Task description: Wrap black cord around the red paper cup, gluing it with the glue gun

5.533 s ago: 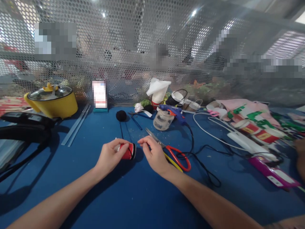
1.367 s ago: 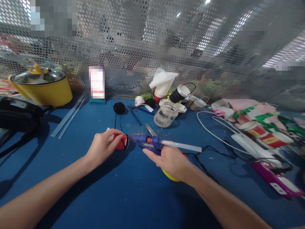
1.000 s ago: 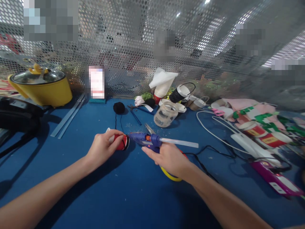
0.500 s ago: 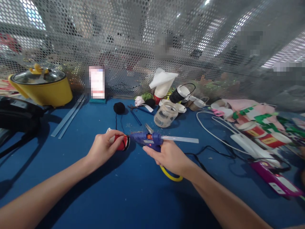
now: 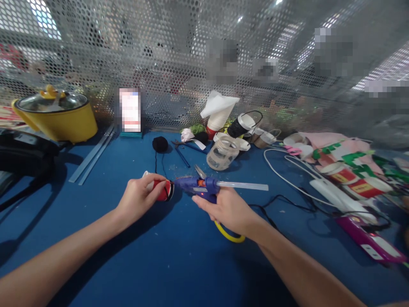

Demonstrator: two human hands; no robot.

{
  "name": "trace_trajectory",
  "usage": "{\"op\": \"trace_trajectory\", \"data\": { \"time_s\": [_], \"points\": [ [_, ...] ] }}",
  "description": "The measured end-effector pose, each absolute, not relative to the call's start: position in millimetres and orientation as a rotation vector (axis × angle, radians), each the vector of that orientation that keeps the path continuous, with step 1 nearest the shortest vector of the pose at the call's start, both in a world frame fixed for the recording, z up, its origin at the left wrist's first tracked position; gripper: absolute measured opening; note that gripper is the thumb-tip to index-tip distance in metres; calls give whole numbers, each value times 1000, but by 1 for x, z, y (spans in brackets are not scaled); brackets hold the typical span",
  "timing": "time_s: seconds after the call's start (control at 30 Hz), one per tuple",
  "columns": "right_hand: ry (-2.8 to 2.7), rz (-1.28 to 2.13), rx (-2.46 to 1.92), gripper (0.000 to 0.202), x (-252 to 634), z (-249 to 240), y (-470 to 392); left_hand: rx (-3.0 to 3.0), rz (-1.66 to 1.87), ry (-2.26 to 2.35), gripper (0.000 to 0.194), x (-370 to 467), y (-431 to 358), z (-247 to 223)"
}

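Head view: a worker's left hand [image 5: 137, 198] grips a small red cup [image 5: 162, 192], lying on its side at the desk's [image 5: 153, 264] middle, as the right hand [image 5: 231, 211] clasps a blue glue gun [image 5: 200, 186] at the cup's 3 o'clock. Its nozzle points at the cup's black-trimmed end (whether the two touch, one cannot tell), a small red light glows on its body, and a translucent glue stick [image 5: 246, 186] juts from its rear. With the cup as the clock's centre, a black yarn ball [image 5: 160, 144] sits at 12, its strand trailing toward the cup. A clear jar [image 5: 223, 153] stands at 2, a black-wrapped cup [image 5: 239, 125] just behind it; scissors [image 5: 230, 236], partly hidden by the hands, show a yellow handle at 4. A lidded yellow pot [image 5: 67, 123] occupies 10, and a blurred bright screen [image 5: 130, 110] stands at 11.
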State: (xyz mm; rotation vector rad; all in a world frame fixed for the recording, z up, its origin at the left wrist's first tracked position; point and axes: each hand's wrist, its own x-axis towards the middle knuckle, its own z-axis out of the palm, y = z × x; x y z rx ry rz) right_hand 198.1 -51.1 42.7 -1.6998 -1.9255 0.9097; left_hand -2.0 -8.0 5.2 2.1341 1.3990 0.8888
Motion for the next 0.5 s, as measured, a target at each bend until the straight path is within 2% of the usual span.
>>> {"op": "trace_trajectory", "data": {
  "time_s": [0.5],
  "points": [
    [-1957,868,-1680,21,200,42,-52,2139,915,1406,23,-2,-8,5]
  ]
}}
